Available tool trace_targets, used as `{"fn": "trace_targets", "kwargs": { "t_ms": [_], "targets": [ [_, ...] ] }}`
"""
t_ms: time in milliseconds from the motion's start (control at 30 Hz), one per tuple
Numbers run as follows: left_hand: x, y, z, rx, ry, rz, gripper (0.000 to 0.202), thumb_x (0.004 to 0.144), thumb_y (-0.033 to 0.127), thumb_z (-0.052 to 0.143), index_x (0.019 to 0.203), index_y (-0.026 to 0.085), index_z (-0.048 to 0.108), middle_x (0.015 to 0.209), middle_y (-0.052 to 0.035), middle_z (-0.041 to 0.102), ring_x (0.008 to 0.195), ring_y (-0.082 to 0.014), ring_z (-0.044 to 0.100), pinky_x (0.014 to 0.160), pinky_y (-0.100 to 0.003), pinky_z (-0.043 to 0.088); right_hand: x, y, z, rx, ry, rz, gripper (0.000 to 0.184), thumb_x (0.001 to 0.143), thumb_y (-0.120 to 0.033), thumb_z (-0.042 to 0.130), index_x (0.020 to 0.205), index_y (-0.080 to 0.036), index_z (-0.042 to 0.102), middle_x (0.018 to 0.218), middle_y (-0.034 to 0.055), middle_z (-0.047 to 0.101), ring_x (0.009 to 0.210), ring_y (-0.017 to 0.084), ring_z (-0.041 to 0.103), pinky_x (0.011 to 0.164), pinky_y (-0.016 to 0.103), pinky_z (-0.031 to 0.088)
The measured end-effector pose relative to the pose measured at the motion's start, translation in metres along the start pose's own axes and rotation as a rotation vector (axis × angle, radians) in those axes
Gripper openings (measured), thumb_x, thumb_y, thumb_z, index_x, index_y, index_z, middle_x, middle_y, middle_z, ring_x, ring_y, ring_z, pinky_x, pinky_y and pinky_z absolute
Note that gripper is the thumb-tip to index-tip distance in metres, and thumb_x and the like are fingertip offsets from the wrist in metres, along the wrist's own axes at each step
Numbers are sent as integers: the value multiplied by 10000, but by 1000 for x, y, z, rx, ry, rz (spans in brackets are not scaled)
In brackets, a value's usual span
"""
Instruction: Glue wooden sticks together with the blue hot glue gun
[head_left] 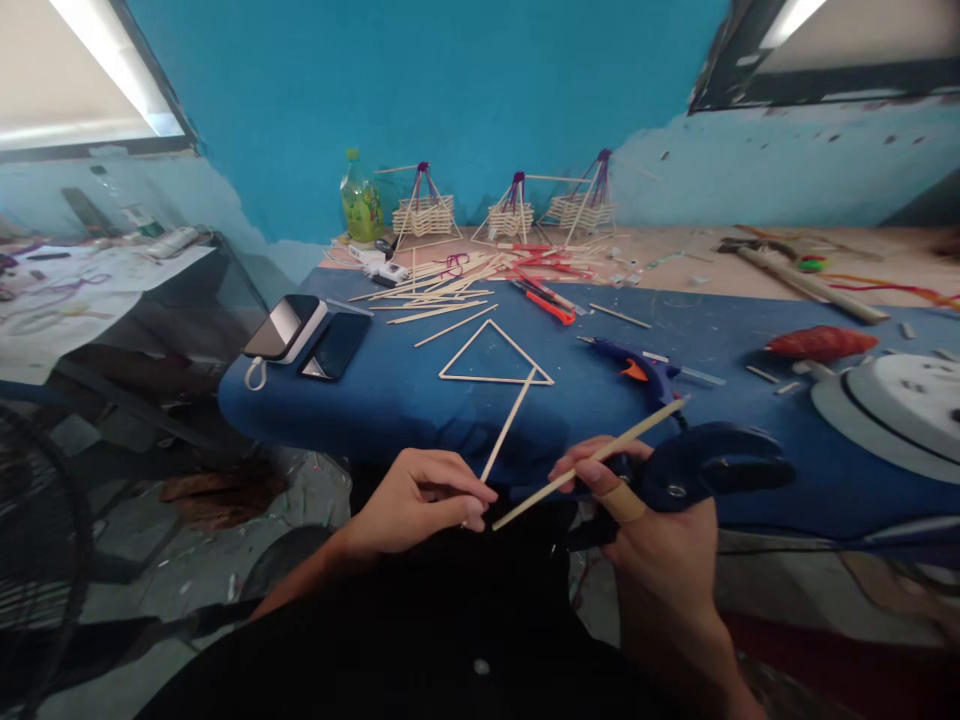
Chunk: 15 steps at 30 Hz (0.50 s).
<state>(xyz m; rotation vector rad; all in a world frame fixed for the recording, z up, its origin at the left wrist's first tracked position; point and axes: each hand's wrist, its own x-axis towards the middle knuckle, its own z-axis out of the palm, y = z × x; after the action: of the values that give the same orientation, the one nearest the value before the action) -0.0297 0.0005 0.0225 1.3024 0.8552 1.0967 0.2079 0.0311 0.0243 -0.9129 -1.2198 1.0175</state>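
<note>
My left hand (424, 500) pinches the near end of a thin wooden stick (508, 425). The far end of this stick overlaps the right corner of a triangle of sticks (480, 379) lying flat on the table. My right hand (645, 500) is closed around a second wooden stick (592, 462), slanting up to the right, and a dark blue tool with a curved body (709, 466) whose kind I cannot make out. A tan bandage (625, 502) wraps one right-hand finger. Beyond that hand lies a blue glue gun (637, 365) with an orange trigger.
Loose sticks (435, 290) and a red-handled cutter (551, 304) lie behind the triangle. Stick models (425, 215) and a green bottle (361, 200) line the wall. At left are a phone (336, 346) and power bank (285, 328); a white round device (900, 410) stands right.
</note>
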Motion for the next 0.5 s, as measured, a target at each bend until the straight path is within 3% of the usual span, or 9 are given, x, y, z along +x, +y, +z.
{"fn": "trace_targets", "kwargs": {
  "t_ms": [133,267,400,500],
  "targets": [
    [-5,11,-8,-85,-32,81,291,936,435,817,1123,221,884,1022,-133,806,791,-206,828,744,-304,697,-2,-6,0,-68,4,-147,53,907,-226,834,927,-252,792,904,9,763,788,140,745,723,254,646],
    [-8,23,-5,11,27,131,186,897,253,868,1078,209,884,941,-105,815,739,-178,816,683,-248,673,1,-13,6,-182,-87,-303,123,913,-140,791,922,-262,798,911,5,778,846,144,752,795,269,641],
    [-9,26,1,285,129,422,163,933,161,821,1074,220,878,809,-49,784,658,-115,749,617,-193,606,4,-19,13,-239,-261,-449,156,888,-93,776,932,-241,797,875,23,798,784,171,768,716,300,641],
    [-13,25,3,497,288,630,113,952,185,810,1040,228,867,919,-54,746,801,-131,751,687,-218,631,3,-21,17,-240,-322,-450,170,886,-89,769,954,-243,786,880,26,798,781,176,771,697,307,638]
  ]
}}
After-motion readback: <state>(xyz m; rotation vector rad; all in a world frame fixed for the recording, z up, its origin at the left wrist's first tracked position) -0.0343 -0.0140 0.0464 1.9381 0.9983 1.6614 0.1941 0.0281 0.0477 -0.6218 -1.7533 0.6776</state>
